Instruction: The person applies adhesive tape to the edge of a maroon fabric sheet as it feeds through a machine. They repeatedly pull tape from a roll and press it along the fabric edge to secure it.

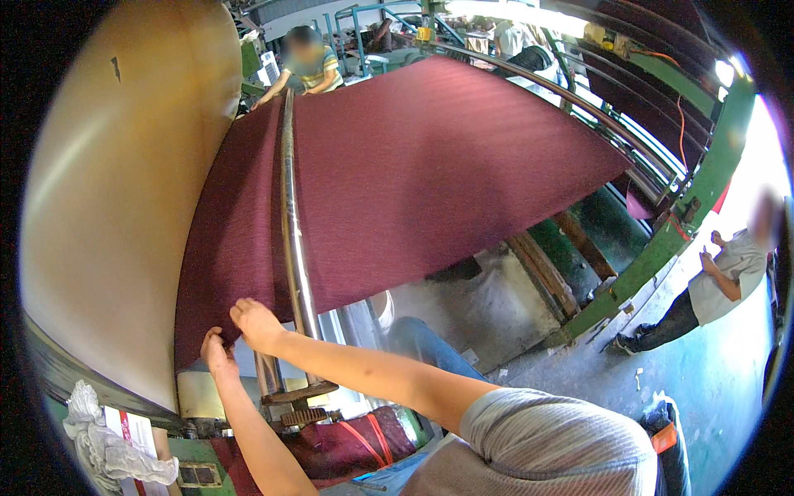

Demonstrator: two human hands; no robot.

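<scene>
A wide sheet of dark red fabric stretches from a green machine frame over a shiny metal roller bar and down against a big tan drum. My left hand pinches the fabric's near edge just left of the bar. Beside it, my right hand presses on the same edge, right next to the bar. At the far end of the bar, another person in a striped shirt holds the opposite edge of the fabric.
A green machine frame runs along the right with more rollers above. One person in a grey shirt stands on the concrete floor at right. Gears and a bracket sit under the bar. White rags hang lower left.
</scene>
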